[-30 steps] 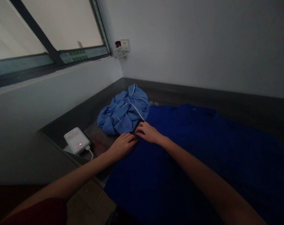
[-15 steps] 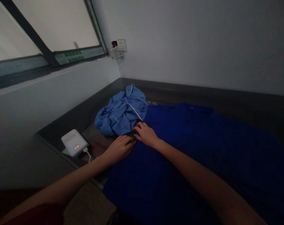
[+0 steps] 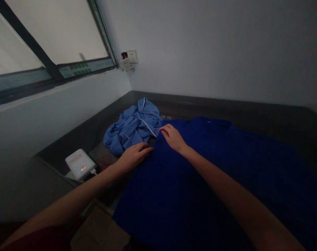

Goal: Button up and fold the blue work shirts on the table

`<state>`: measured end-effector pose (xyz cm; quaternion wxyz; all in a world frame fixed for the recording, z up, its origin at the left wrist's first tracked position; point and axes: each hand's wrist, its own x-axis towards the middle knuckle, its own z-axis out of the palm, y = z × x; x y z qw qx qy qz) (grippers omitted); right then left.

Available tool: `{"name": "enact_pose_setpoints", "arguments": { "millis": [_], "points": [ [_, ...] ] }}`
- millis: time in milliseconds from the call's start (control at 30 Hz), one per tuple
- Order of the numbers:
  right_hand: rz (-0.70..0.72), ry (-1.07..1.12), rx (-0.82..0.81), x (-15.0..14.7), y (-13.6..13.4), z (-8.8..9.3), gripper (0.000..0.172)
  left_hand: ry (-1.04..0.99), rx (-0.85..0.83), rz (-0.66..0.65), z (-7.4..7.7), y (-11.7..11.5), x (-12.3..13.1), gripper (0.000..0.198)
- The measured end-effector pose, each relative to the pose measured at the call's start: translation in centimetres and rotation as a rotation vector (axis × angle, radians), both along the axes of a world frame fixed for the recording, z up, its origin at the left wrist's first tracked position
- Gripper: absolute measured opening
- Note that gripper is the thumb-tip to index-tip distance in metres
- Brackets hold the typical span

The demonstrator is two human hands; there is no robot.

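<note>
A dark blue shirt [image 3: 200, 164] lies spread flat over the dark tabletop, its collar at the far side. At the shirt's left edge, my left hand [image 3: 133, 155] is closed, thumb and fingers pinching the cloth. Farther up the same edge, by the shoulder, my right hand [image 3: 173, 137] also has its fingertips closed on the fabric. Just beyond both hands sits a crumpled light blue garment [image 3: 132, 127] with white piping. The cloth between my fingertips is mostly hidden.
A white power bank [image 3: 80, 164] with a plugged-in cable rests near the left edge of the dark table [image 3: 69, 139]. Walls and a window [image 3: 77, 66] border the table's left and back. Sockets [image 3: 128, 61] are in the corner.
My right hand has moved up and right along the shirt's edge, away from my left hand. My left hand has shifted slightly upward. The view has tilted a little.
</note>
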<state>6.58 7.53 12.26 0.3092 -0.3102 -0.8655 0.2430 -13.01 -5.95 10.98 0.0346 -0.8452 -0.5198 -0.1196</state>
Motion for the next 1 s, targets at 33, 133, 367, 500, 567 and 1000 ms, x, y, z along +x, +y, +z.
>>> {"name": "enact_pose_setpoints", "arguments": {
  "millis": [33,133,367,500,567,1000],
  "points": [
    [-0.029,-0.024,0.004,0.5,0.7,0.0,0.021,0.053,0.037,-0.035,-0.1,0.3,0.0,0.031],
    [-0.118,-0.104,0.015,1.6,2.4,-0.6,0.02,0.157,0.104,-0.103,-0.6,0.9,0.1,0.024],
    [-0.161,-0.312,0.121,0.7,3.7,-2.9,0.032,0.286,0.161,-0.129,-0.8,1.6,0.9,0.021],
    [-0.159,-0.442,0.15,-0.4,3.9,-4.5,0.046,0.343,0.095,-0.15,-0.4,1.0,1.3,0.018],
    [-0.163,-0.474,0.141,-0.5,4.1,-5.2,0.05,0.356,0.076,-0.145,-0.7,0.1,1.4,0.025],
    [-0.156,-0.479,0.171,-0.2,4.3,-5.9,0.056,0.214,-0.085,0.016,-2.1,-3.9,2.4,0.051]
  ]
}}
